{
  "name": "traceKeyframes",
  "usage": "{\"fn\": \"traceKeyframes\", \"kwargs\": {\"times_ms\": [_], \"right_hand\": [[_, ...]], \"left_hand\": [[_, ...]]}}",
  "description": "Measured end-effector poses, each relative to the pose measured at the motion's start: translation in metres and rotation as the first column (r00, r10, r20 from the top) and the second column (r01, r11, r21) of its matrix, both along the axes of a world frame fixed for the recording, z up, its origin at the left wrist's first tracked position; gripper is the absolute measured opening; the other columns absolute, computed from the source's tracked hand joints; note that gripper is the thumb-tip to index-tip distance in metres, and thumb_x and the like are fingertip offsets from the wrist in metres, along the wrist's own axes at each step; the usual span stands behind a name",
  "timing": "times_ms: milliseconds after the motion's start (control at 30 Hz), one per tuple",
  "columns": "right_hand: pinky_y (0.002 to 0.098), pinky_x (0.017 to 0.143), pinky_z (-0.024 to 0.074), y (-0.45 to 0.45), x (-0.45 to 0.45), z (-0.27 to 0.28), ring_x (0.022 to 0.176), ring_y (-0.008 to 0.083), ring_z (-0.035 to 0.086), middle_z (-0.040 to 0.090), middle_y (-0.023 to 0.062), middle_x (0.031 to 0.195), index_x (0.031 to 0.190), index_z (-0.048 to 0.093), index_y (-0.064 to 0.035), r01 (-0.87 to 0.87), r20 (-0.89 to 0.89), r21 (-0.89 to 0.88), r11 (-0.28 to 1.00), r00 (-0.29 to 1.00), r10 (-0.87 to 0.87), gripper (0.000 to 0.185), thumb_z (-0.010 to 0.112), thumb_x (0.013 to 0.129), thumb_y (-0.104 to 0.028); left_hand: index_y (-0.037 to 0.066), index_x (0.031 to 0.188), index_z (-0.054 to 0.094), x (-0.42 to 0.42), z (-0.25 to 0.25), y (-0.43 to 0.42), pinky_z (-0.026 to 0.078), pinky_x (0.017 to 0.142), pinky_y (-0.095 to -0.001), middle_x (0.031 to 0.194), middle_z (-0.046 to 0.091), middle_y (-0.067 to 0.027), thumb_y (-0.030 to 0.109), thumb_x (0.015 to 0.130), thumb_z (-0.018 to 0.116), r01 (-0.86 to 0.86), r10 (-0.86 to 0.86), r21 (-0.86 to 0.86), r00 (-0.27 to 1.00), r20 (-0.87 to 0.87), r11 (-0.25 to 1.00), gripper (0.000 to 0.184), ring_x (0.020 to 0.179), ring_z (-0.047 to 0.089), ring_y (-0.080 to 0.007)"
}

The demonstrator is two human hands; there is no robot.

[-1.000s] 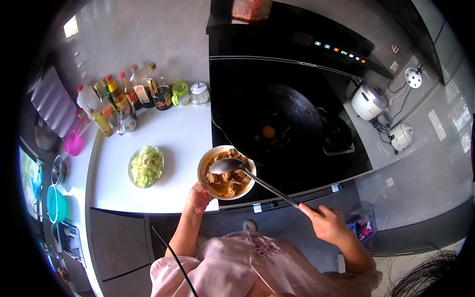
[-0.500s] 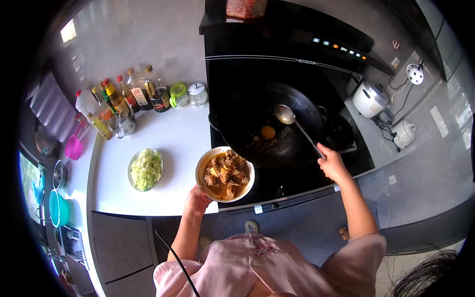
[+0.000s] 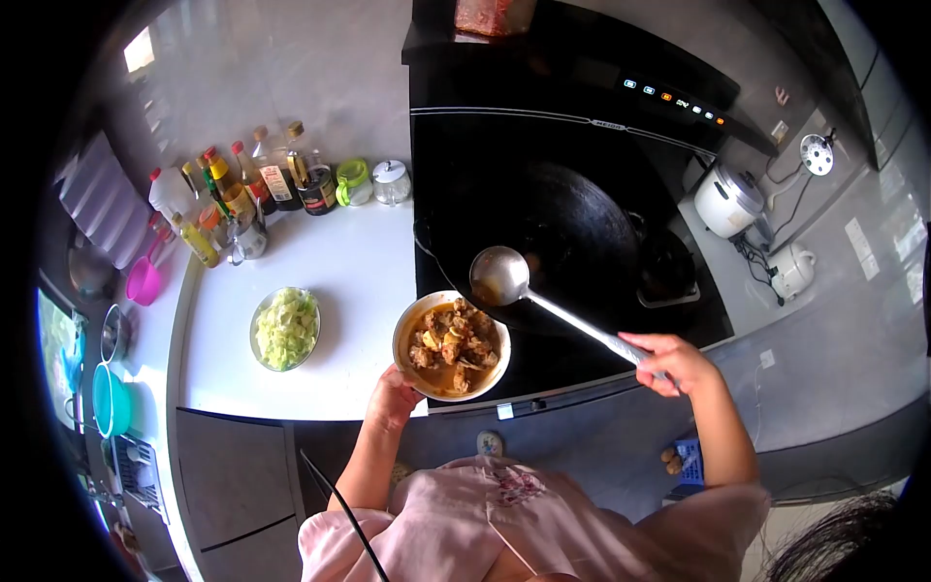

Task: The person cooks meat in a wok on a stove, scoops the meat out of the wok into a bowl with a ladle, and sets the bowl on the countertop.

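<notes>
My left hand (image 3: 396, 396) grips the lower left rim of a white bowl (image 3: 399, 341), held at the wok's near left edge. Brown meat pieces (image 3: 454, 339) in reddish sauce fill much of it. In my right hand (image 3: 671, 361) is the handle of a metal ladle (image 3: 500, 274). The ladle's head hangs over the near left rim of the black wok (image 3: 582, 218), just above the bowl, with some brownish liquid in it. Most of the wok's bottom is dark, and a small brownish spot shows beside the ladle head.
A dish of chopped pale green vegetable (image 3: 288, 328) stands on the white counter (image 3: 359, 262) to the left. Several sauce bottles (image 3: 276, 175) and jars line the wall. Right of the stove (image 3: 713, 310) are a rice cooker (image 3: 727, 199) and a small white pot (image 3: 793, 270).
The ladle has come up from the middle of the wok, towards me and left, near the bowl. My right hand has moved down and right. The bowl has shifted slightly right.
</notes>
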State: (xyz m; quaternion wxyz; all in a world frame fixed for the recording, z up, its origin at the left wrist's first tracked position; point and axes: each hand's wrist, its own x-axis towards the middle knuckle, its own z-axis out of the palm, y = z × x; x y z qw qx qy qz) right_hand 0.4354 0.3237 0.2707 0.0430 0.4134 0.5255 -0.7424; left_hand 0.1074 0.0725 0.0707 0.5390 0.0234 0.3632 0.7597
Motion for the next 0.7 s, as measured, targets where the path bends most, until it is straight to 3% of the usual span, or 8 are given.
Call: {"fn": "traceKeyframes", "kwargs": {"times_ms": [100,167,233,300,433,500,600,700], "right_hand": [[0.0199,0.035,0.0298,-0.047,0.018,0.013,0.040,0.0057,0.037,0.053,0.0078,0.067,0.137,0.035,-0.0114,0.000,-0.086,0.059,0.998,0.996,0.005,0.061,0.054,0.080,0.000],[0.0197,0.040,0.0375,-0.076,0.021,0.012,0.044,0.0048,0.042,0.056,0.0068,0.070,0.135,0.041,-0.0149,-0.063,-0.006,0.243,0.968,0.998,0.067,0.055,0.055,0.083,-0.003],[0.0252,0.044,0.0419,-0.104,0.017,0.000,0.048,0.0118,0.048,0.057,0.0063,0.070,0.127,0.049,-0.0124,-0.152,-0.012,0.796,0.586,0.964,0.267,0.051,0.056,0.078,0.001],[0.0301,0.048,0.0449,-0.123,0.015,0.001,0.052,0.0188,0.051,0.056,0.0067,0.069,0.119,0.057,-0.0125,-0.231,0.192,0.967,0.109,0.938,0.288,0.049,0.058,0.073,0.004],[0.0331,0.046,0.0447,-0.136,0.023,-0.011,0.050,0.0240,0.050,0.050,0.0076,0.065,0.114,0.060,-0.0136,-0.293,0.314,0.949,-0.118,0.916,0.251,0.050,0.060,0.068,0.005],[0.0292,0.051,0.0464,-0.133,0.027,-0.012,0.055,0.0211,0.054,0.056,0.0087,0.074,0.115,0.060,-0.0122,-0.358,0.380,0.924,-0.130,0.891,0.249,0.048,0.061,0.070,0.005],[0.0208,0.065,0.0463,-0.112,0.027,-0.015,0.074,0.0075,0.058,0.064,0.0060,0.100,0.125,0.053,-0.0101,0.023,-0.118,0.890,0.456,0.976,0.181,0.050,0.061,0.076,0.003],[0.0179,0.045,0.0361,-0.070,0.016,-0.004,0.051,0.0031,0.042,0.056,0.0004,0.075,0.130,0.047,-0.0131,0.093,-0.072,0.711,0.697,0.996,-0.059,0.053,0.057,0.079,0.001]], "left_hand": [[-0.001,0.113,0.050,0.001,0.008,-0.001,0.051,0.083,-0.0381,0.106,0.059,-0.0121,0.002,0.064,0.047,0.008,-0.009,-0.031,1.000,-0.013,0.999,0.049,0.094,0.060,-0.0241],[-0.001,0.113,0.049,0.002,0.015,-0.001,0.051,0.084,-0.0386,0.106,0.059,-0.0123,0.002,0.064,0.046,0.009,-0.009,-0.043,1.000,-0.013,0.999,0.050,0.095,0.060,-0.0245],[-0.001,0.114,0.049,0.001,0.016,-0.001,0.051,0.084,-0.0392,0.107,0.059,-0.0125,0.002,0.063,0.046,0.012,-0.013,-0.057,1.000,-0.014,0.998,0.050,0.095,0.060,-0.0248],[-0.001,0.114,0.049,-0.001,0.012,-0.003,0.050,0.085,-0.0403,0.108,0.059,-0.0130,0.002,0.063,0.045,0.031,-0.032,-0.041,0.999,-0.030,0.999,0.051,0.096,0.059,-0.0254],[-0.005,0.120,0.044,-0.004,0.007,-0.005,0.049,0.087,-0.0384,0.114,0.055,-0.0164,0.005,0.065,0.052,0.060,-0.060,-0.011,0.997,-0.056,0.998,0.056,0.101,0.057,-0.0271],[-0.004,0.121,0.043,-0.003,0.010,-0.005,0.049,0.087,-0.0377,0.114,0.055,-0.0160,0.007,0.065,0.053,0.043,-0.044,-0.030,0.997,-0.058,0.999,0.058,0.101,0.057,-0.0272],[-0.001,0.114,0.049,-0.003,0.012,-0.003,0.050,0.085,-0.0402,0.107,0.058,-0.0120,0.002,0.062,0.045,0.030,-0.031,-0.020,0.998,-0.045,0.999,0.052,0.095,0.060,-0.0252],[0.000,0.114,0.049,-0.001,0.012,-0.002,0.050,0.084,-0.0392,0.108,0.058,-0.0114,0.002,0.061,0.046,0.032,-0.033,-0.026,0.999,-0.038,0.999,0.052,0.095,0.059,-0.0245]]}}
